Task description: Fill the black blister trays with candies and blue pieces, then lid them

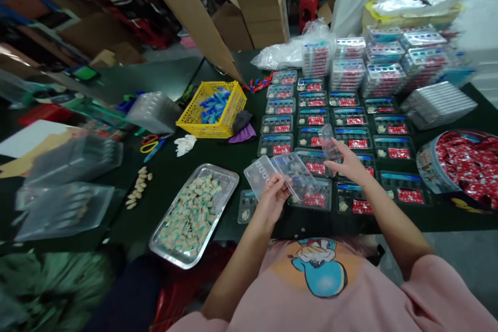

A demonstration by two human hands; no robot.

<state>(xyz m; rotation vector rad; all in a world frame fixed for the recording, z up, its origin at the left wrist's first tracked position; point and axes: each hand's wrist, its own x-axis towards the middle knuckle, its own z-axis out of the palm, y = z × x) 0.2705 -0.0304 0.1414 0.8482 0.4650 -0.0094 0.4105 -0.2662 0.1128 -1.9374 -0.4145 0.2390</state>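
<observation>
Two or more clear plastic lids (260,175), fanned apart, are pinched in my left hand (273,196) over the front row of trays. My right hand (349,164) has its thumb and fingers around the lower edge of another clear plastic lid (327,141), held tilted above the rows. Below both hands lie clear plastic trays (282,143) in rows, many with a blue pen-like tool (314,130), a red-and-white packet (358,143) and a small pale piece (343,207). The lids hide parts of the trays beneath them.
Left of the trays stand a metal tray (232,179) of green-and-beige pieces and a yellow basket (187,127) of blue tools. A tub (436,168) of red packets sits at the right. Stacked filled packs (385,80) rise behind; scissors (150,143) lie left.
</observation>
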